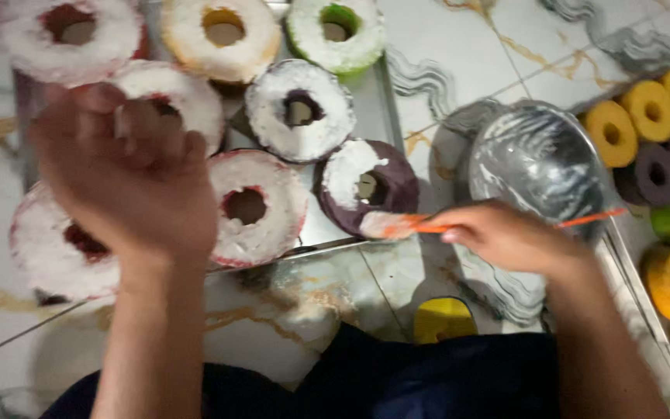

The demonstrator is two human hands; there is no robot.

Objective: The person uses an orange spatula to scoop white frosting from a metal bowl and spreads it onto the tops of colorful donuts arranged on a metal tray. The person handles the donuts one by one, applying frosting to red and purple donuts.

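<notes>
Step in hand looks like frosting: right hand (505, 237) pinches an orange-handled spatula (428, 226), blade with white cream on the half-coated purple ring cake (366, 186) at the metal tray (393, 128) edge. Left hand (129, 182) hovers, fingers spread, holding nothing, over the coated cakes (257, 206). Next likely needs spreading over the bare purple side. Cream bowl (537, 159) just right; uncoated rings (653, 147) far right. No labels visible

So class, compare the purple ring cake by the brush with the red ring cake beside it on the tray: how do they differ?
The purple ring cake has white coating on only part of its top; the red ring cake is white all over its top. The purple one's dark side shows plainly, the red one shows only a thin red rim. The brush in the right hand touches the purple one only. Both are ring-shaped.
</notes>
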